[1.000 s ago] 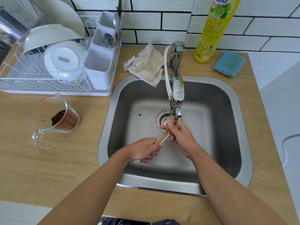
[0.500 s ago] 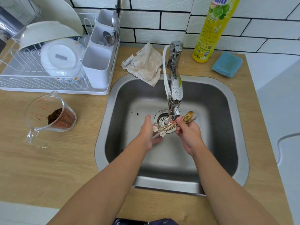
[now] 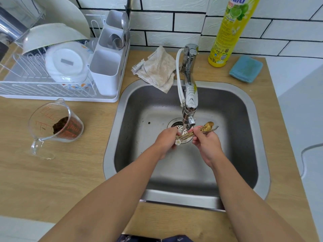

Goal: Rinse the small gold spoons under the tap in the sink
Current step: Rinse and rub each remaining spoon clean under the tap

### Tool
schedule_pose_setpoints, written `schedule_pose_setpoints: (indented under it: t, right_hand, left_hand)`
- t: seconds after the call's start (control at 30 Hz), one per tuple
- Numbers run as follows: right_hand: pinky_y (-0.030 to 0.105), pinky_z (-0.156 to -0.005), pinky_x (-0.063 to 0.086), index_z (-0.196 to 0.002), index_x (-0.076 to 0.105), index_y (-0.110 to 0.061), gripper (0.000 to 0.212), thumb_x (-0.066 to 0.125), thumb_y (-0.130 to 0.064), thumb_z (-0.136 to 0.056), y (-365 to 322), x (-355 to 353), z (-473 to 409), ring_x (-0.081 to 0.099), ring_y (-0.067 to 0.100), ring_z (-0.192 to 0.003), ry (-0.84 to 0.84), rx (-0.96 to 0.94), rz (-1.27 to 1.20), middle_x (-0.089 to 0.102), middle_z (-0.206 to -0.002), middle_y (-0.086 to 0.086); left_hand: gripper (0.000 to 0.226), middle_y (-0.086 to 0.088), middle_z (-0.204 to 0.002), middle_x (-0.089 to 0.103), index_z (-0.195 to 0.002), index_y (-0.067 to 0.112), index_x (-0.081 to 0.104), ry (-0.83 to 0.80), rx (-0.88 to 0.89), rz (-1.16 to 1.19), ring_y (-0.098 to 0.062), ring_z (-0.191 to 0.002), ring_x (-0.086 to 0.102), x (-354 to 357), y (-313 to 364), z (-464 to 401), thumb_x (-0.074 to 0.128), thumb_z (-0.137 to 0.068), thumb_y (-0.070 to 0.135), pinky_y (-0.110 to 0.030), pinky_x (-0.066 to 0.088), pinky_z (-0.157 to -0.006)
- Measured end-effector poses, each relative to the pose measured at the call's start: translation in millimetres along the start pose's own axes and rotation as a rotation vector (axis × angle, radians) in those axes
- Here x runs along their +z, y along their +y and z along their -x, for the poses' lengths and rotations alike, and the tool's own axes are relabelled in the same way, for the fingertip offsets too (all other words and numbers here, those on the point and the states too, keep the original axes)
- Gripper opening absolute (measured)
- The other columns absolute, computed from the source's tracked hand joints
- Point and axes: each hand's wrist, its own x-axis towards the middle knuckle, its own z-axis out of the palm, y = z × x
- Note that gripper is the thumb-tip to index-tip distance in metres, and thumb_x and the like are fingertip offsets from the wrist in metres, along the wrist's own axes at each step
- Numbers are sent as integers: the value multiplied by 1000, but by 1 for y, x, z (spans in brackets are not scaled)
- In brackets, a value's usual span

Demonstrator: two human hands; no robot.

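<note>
A bunch of small gold spoons (image 3: pixel 206 128) with white flower ends lies across the middle of the steel sink (image 3: pixel 244 109), right under the chrome tap (image 3: pixel 189 95). A thin stream of water falls from the spout onto the handles. My left hand (image 3: pixel 167 139) pinches the flower ends of the handles. My right hand (image 3: pixel 206 144) grips the bundle near the bowls, which stick out to the right. The drain strainer (image 3: pixel 178 127) lies just behind the hands.
A white dish rack (image 3: pixel 57 67) with bowls, plates and a cutlery caddy stands at the back left. A clear measuring jug (image 3: pixel 56 124) with brown grounds sits left of the sink. A beige cloth (image 3: pixel 157 69), a yellow soap bottle (image 3: pixel 229 30) and a blue sponge cloth (image 3: pixel 246 69) lie behind the sink.
The spoons turned from pointing toward me to lying crosswise with the bowls to the right. My left hand moved up from the sink's front to the drain and took the flower ends.
</note>
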Motion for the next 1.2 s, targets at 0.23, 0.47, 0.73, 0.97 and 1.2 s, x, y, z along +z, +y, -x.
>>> schedule_pose_setpoints:
  t: [0.23,0.47,0.73,0.97,1.2]
  right_hand:
    - [19,-60,51,-82,84,-18,26,65,-16,-100,2,24,14,53,7,-60,-301,116,45,72,-89,13]
    - [19,-60,44,-101,77,-21,9,69,-23,-98,9,24,14,50,4,-62,-319,163,115,75,-98,5]
    - [36,-60,48,-81,63,-11,48,48,-52,-101,1,5,10,59,23,-61,321,-56,574,69,-72,6]
    - [33,-78,48,-92,68,-16,27,51,-34,-103,-47,0,6,62,31,-98,-232,-3,1548,64,-109,10]
    - [25,-66,52,-145,50,-28,45,54,-25,-101,-159,33,-13,68,8,-73,51,-472,1103,73,-88,-5]
  left_hand:
    - [38,-6,-93,75,-103,13,67,-567,-105,-297,-14,-71,69,-59,0,23,46,-84,38,-25,50,-63]
    - [31,4,-65,48,-94,16,47,-597,51,-389,-11,-51,45,-66,-28,44,39,-105,44,-26,45,-49]
    - [28,-2,-68,60,-90,14,48,-79,117,-273,-14,-48,50,-67,-36,44,36,-106,33,-26,43,-49]
    - [25,-3,-75,68,-91,23,46,51,137,-377,-13,-51,55,-66,-37,43,32,-107,36,-26,48,-48]
    - [30,-2,-73,68,-87,19,48,122,169,-396,-17,-48,57,-67,-37,41,34,-106,37,-34,51,-56]
